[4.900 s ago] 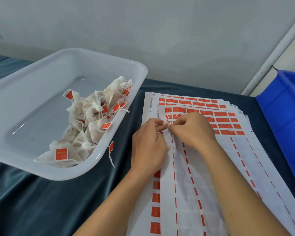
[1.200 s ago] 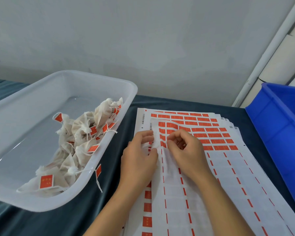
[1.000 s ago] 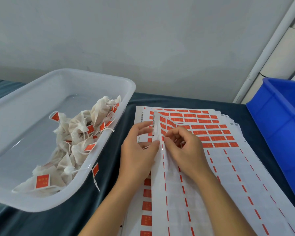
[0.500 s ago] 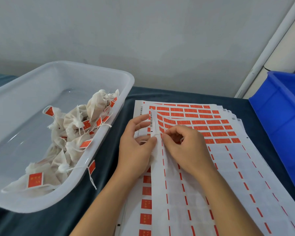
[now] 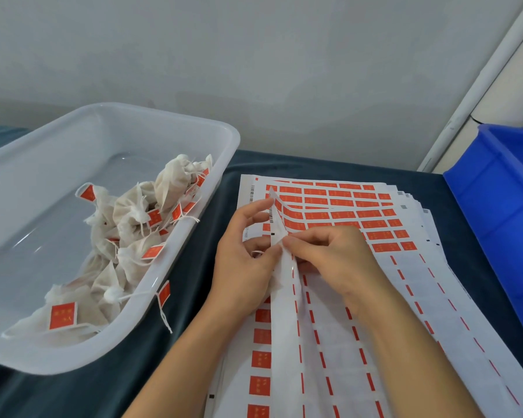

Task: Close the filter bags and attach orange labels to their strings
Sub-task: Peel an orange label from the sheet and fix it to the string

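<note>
Both hands, left and right, pinch the lifted edge of the label sheet, with the tray of filter bags to their left.

We see a plain grey wall filling the upper half, evenly lit with soft light and no hard shadows. At right a white pipe runs diagonally down the wall to the table, with pale panels just beside it. Below, we see a table covered in dark teal cloth, slightly wrinkled, reaching the wall along its far edge. Floor not visible.
</note>
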Demonstrator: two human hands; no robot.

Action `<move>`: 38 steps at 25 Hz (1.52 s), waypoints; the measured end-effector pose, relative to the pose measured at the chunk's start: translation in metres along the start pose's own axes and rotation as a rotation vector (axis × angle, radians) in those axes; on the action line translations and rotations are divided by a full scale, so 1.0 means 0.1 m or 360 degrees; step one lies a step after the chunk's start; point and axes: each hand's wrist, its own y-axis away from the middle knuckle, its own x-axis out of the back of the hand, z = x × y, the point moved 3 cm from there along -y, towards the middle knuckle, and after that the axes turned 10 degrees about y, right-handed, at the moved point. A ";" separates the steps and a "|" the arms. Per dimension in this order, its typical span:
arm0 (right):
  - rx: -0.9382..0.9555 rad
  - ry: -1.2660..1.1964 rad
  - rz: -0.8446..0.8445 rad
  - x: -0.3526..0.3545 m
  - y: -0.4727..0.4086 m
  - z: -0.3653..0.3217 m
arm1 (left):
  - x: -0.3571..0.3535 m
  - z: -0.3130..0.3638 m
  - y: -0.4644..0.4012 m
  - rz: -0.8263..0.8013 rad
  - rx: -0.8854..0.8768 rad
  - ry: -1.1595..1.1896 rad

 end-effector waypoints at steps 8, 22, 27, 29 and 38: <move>-0.0145 -0.0219 -0.0110 0.02 0.00 -0.01 | -0.02 -0.01 -0.01 -0.0045 0.0028 -0.0043; 0.0113 0.0292 0.0076 0.03 -0.01 -0.08 | -0.02 0.03 0.01 -0.0017 0.0025 0.0003; 0.0087 0.0613 0.0063 -0.03 -0.02 -0.09 | -0.02 0.06 0.03 -0.0018 -0.0030 -0.0061; 0.0042 0.0587 0.0045 -0.03 -0.01 -0.08 | 0.00 0.07 0.04 0.0000 -0.0056 -0.0103; -0.0175 0.0160 0.0391 0.37 -0.04 -0.05 | 0.05 0.04 0.03 0.0115 0.0032 -0.0357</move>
